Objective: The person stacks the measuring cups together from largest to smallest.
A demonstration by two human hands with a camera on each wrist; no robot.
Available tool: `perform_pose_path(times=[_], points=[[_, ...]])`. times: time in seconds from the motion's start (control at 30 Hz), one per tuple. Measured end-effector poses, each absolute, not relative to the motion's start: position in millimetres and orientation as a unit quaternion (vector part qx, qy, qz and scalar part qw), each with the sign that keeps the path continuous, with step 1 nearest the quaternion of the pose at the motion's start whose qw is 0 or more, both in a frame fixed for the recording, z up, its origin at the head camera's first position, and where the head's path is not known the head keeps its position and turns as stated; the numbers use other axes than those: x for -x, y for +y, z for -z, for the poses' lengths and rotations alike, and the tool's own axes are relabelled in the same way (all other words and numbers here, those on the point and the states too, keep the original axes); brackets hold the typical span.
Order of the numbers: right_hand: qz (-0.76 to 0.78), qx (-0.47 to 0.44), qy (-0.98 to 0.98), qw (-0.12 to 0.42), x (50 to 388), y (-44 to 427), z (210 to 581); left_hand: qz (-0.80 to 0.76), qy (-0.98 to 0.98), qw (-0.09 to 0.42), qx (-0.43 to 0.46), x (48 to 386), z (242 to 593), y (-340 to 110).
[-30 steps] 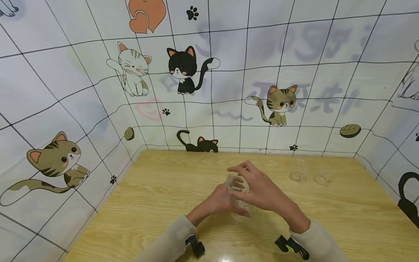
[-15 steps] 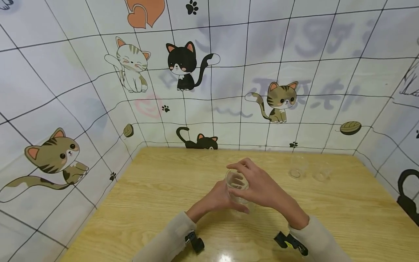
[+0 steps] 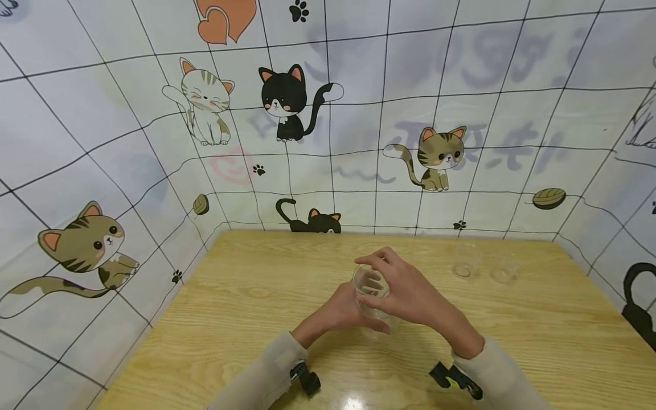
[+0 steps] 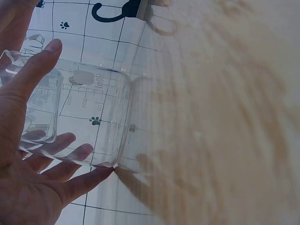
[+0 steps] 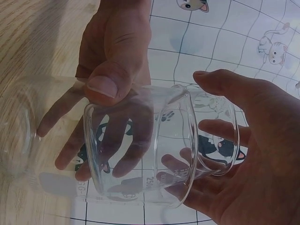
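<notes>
Two clear glass beakers are nested near the middle of the table. My left hand [image 3: 344, 310] holds the outer, larger beaker [image 4: 101, 117], its thumb on one side and fingers on the other. The larger beaker is upright, with its base at or close to the tabletop. Partway inside it sits the smaller beaker [image 5: 215, 152], whose rim sticks out above the larger rim. My right hand [image 3: 410, 293] holds this smaller beaker near its top between thumb and fingers. In the head view the hands cover much of the glass.
Two more clear glass vessels, a left one [image 3: 465, 263] and a right one [image 3: 505, 269], stand at the back right of the wooden table [image 3: 256, 279]. A cat-printed cloth [image 3: 359, 131] hangs behind and along the sides.
Both hands keep their hold on the beakers and barely move. The head view has shifted slightly, then stayed nearly still.
</notes>
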State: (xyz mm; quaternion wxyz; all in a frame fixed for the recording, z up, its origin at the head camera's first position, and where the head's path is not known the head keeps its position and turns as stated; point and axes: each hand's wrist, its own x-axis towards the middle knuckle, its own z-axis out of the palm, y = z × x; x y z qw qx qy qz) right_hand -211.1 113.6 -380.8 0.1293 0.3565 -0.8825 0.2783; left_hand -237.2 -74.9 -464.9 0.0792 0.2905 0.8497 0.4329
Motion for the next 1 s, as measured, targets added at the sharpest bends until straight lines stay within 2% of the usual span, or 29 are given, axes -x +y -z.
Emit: perform_pose_path(times=[1.0], points=[[-0.282, -0.36, -0.88, 0.131, 211.0, 115.7, 381.6, -0.434, 0.849, 0.081, -0.292, 238.3, 464.0, -73.4]])
